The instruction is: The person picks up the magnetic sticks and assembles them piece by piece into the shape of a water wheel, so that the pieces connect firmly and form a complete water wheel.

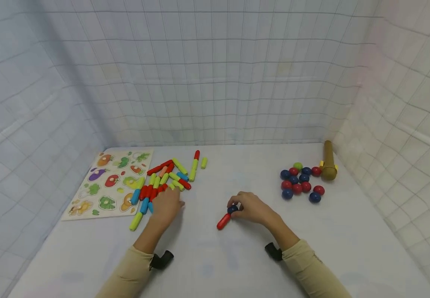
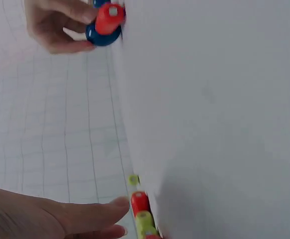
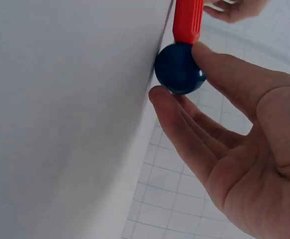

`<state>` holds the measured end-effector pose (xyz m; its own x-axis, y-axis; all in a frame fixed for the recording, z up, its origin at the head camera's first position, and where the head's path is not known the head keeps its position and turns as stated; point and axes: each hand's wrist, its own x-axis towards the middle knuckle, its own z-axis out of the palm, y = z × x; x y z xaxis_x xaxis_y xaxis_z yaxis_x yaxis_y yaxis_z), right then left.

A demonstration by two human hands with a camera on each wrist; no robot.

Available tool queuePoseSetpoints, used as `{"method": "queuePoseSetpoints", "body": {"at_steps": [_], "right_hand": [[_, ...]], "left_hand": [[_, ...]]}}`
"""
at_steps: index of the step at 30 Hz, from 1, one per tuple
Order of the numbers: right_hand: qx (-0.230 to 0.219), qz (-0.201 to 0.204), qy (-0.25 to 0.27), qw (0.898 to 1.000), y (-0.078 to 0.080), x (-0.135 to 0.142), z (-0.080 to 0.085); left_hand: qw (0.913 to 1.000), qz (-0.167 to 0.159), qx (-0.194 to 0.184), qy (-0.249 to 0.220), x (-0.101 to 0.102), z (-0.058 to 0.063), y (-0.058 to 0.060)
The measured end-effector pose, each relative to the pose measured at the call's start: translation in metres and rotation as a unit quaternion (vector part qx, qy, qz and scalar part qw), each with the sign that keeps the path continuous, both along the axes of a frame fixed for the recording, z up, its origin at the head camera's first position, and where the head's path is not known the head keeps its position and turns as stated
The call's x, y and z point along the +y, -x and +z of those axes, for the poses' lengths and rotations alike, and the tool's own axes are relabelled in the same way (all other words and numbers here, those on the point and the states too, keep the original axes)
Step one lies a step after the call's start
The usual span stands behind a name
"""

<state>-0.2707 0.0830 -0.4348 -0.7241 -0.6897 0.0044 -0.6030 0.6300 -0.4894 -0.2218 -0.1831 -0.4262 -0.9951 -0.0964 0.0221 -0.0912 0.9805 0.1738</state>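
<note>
My right hand (image 1: 251, 207) pinches a dark blue ball (image 3: 180, 68) between thumb and fingers near the middle of the table. A red magnetic building stick (image 1: 223, 221) is joined end-on to that ball and points toward the front left. To the left, my left hand (image 1: 167, 205) reaches over a pile of red, lime and blue sticks (image 1: 150, 194), its fingers pointing down at the near right part of the pile. In the left wrist view the thumb (image 2: 97, 215) looks straight, its tip right by a red stick (image 2: 140, 203); the other fingertips are mostly hidden.
Several red and blue balls (image 1: 296, 189), with one green, lie loose at the right. Behind them lies an olive-brown tube-shaped toy (image 1: 328, 161) with yellow parts. A vegetable picture board (image 1: 99, 192) lies under the pile's left side. Grid-patterned white curtains (image 1: 233, 82) enclose the table.
</note>
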Motion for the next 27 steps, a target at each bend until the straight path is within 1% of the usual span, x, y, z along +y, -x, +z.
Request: {"method": "queuePoseSetpoints", "body": {"at_steps": [2, 3, 6, 7, 9, 12, 13, 15, 17, 20, 24, 27], "right_hand": [[0.002, -0.001, -0.001, 1.000, 0.001, 0.000, 0.001], [0.000, -0.001, 0.001, 1.000, 0.001, 0.001, 0.001], [-0.012, -0.005, 0.008, 1.000, 0.003, 0.002, 0.000], [-0.018, -0.007, 0.011, 1.000, 0.004, 0.002, 0.000], [-0.035, -0.017, 0.020, 0.999, 0.005, 0.002, -0.001], [-0.055, -0.033, 0.034, 0.997, 0.006, 0.002, -0.002], [-0.059, -0.037, 0.036, 0.997, 0.006, 0.002, -0.002], [-0.064, -0.042, 0.038, 0.996, 0.006, 0.001, -0.002], [-0.063, -0.041, 0.037, 0.996, 0.006, 0.001, -0.003], [-0.058, -0.037, 0.035, 0.997, 0.006, 0.000, -0.003], [-0.056, -0.030, 0.040, 0.997, 0.006, 0.000, -0.003], [-0.060, -0.023, 0.042, 0.997, 0.006, -0.001, -0.002]], "left_hand": [[0.9996, 0.024, -0.008, -0.009, -0.015, -0.001, -0.001], [0.9994, 0.027, -0.017, -0.016, -0.020, -0.001, -0.001], [0.9984, 0.012, -0.046, -0.030, -0.027, -0.005, -0.001], [0.9982, 0.005, -0.050, -0.032, -0.028, -0.006, 0.000], [0.9984, -0.006, -0.047, -0.029, -0.028, -0.007, 0.000], [0.9987, -0.011, -0.038, -0.034, -0.026, -0.005, 0.000], [0.9981, -0.013, -0.040, -0.044, -0.026, -0.003, 0.000], [0.9968, -0.028, -0.050, -0.056, -0.022, -0.001, 0.000], [0.9945, -0.053, -0.064, -0.063, -0.014, 0.000, -0.001], [0.9911, -0.096, -0.074, -0.055, 0.007, 0.000, -0.001], [0.9857, -0.132, -0.088, -0.056, 0.042, 0.000, 0.004], [0.9809, -0.156, -0.092, -0.070, 0.062, 0.000, 0.007]]}}
